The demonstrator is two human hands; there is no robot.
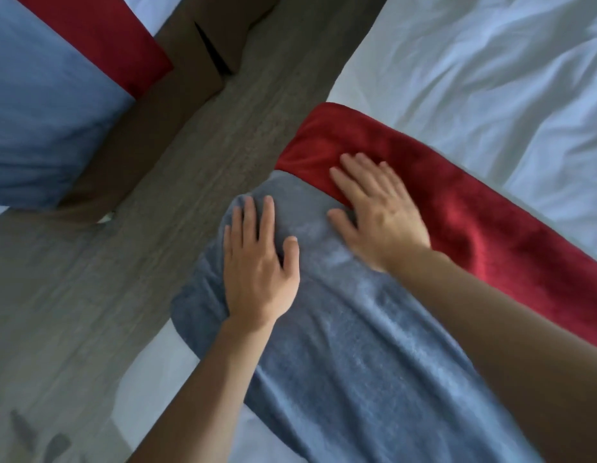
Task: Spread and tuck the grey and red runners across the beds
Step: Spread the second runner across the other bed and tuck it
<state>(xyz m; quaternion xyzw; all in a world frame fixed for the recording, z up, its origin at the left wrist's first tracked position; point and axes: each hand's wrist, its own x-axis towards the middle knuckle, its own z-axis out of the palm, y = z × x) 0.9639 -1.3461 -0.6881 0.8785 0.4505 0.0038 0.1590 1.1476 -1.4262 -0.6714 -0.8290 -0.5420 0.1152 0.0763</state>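
The grey runner is draped over the near bed's left edge, with the left hand laid flat and wide on it. Just beyond, the right hand, fingers spread and holding nothing, is pressed across the seam onto the red runner. A wood-look floor separates two beds; on the far-left bed a second red runner is seen.

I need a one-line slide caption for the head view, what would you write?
Both hands, left and right, press flat on the grey runner and red runner at the bed edge.
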